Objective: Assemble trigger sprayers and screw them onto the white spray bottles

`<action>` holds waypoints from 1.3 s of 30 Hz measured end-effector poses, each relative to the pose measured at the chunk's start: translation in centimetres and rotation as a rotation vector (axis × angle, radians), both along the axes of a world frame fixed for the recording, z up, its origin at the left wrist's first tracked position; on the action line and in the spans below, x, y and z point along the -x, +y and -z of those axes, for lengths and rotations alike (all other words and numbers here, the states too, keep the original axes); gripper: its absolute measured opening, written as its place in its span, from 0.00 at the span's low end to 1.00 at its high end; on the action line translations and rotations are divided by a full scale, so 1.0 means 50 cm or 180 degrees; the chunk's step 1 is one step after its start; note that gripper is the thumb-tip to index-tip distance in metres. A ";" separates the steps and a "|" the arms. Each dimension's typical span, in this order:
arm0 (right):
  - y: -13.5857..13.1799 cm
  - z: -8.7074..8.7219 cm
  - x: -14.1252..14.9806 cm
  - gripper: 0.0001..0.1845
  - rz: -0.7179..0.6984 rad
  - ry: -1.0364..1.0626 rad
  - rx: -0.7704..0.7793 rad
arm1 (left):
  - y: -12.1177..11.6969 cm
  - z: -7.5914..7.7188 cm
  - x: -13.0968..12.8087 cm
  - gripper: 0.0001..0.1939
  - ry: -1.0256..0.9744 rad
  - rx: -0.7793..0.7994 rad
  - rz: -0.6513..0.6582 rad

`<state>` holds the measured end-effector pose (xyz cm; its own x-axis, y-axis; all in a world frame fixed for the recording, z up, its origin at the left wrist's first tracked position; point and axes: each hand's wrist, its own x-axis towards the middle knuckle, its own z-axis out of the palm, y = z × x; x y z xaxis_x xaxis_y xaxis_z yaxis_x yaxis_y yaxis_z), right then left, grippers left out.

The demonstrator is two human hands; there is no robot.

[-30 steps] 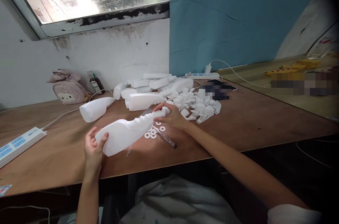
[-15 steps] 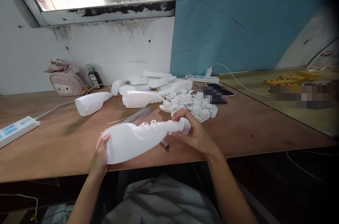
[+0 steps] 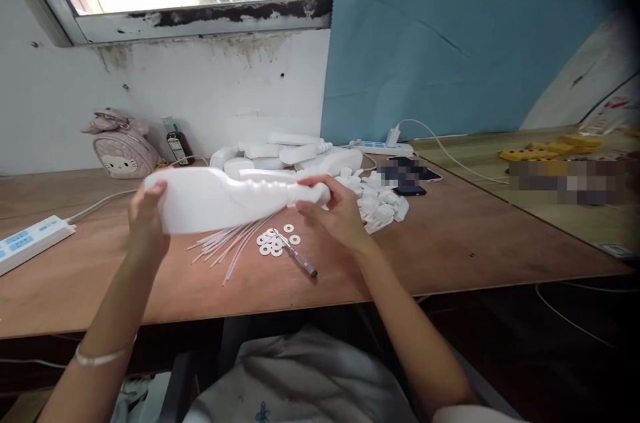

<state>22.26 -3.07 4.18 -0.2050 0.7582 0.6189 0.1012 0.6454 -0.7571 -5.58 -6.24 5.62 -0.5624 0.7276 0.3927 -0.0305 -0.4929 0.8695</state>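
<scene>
A large white plastic bottle (image 3: 200, 200) lies sideways in the air above the table, held at both ends. My left hand (image 3: 149, 216) is closed around its base end, and my right hand (image 3: 337, 210) grips the narrow neck end with thumb and fingers. Below the bottle, a loose group of white ring washers (image 3: 270, 243) rests on the table. Beside them lies a screwdriver (image 3: 303, 263), its tip among the rings. Thin white tubes (image 3: 235, 240) are fanned out left of the washers, partly under the bottle. Small white plastic parts (image 3: 383, 203) are heaped beyond my right hand.
More white bottles (image 3: 280, 156) are piled against the wall. A pink bag (image 3: 123, 153) and a small dark bottle (image 3: 179, 145) stand at the back left. Power strips lie at the left edge (image 3: 35, 243) and back (image 3: 385, 148). Phones (image 3: 410, 190) lie right of the heap.
Both hands have raised the bottle and shifted it left, away from me. The washers and more of the screwdriver now show; the single bottle lying at the left is now hidden behind the held one.
</scene>
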 end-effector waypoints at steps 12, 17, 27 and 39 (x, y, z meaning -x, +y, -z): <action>0.091 0.082 0.071 0.11 0.0584 -0.0330 -0.1043 | 0.196 0.053 0.054 0.19 -0.0631 0.0506 -0.0579; 0.060 0.081 0.074 0.15 0.0662 -0.0368 -0.0479 | 0.192 0.058 0.062 0.11 -0.1141 -0.0060 0.0122; 0.072 0.093 0.057 0.15 0.0178 -0.0109 0.0220 | 0.185 0.077 0.044 0.09 -0.1251 -0.0001 0.0540; 0.076 0.102 0.058 0.15 0.0309 -0.0174 -0.0250 | 0.185 0.090 0.041 0.13 -0.1270 0.0046 0.0872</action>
